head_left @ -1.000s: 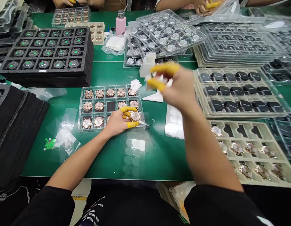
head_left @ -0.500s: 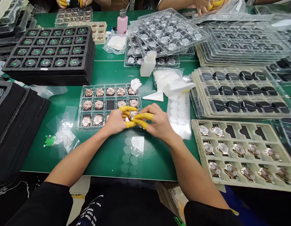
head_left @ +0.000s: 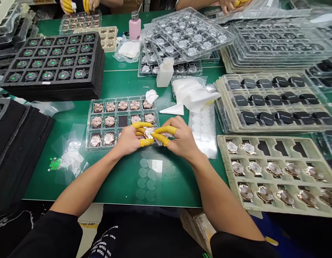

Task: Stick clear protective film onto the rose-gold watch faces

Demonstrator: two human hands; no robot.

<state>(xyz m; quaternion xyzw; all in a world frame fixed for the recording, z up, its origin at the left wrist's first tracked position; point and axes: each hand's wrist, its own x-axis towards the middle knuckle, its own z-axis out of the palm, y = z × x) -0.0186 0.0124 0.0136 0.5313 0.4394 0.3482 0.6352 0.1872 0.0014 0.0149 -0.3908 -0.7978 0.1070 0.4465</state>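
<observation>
A rose-gold watch head (head_left: 149, 133) without a strap is gripped between the fingers of my left hand (head_left: 132, 138), its round face up. My right hand (head_left: 176, 138) is closed at the watch's right edge, with a bit of white cloth (head_left: 170, 135) showing among its fingers. Yellow finger cots cover several fingertips on both hands. Beneath and behind the hands lies a clear plastic tray (head_left: 88, 133) holding rows of similar watch heads; one compartment in its middle row shows only a dark bottom. My hands hide the tray's lower right part.
Clear sheets with round films (head_left: 146, 179) lie before my hands. A white bottle (head_left: 165, 73), wipes (head_left: 195, 96) and stacked clear trays (head_left: 193, 34) stand beyond. A beige watch tray (head_left: 279, 154) is at right, black foam trays (head_left: 97, 79) at left. Co-workers' hands (head_left: 77, 6) show across the table.
The watch head has tipped so more of its round face shows, and the right fingers have shifted toward its right edge. The whole view has shifted slightly.
</observation>
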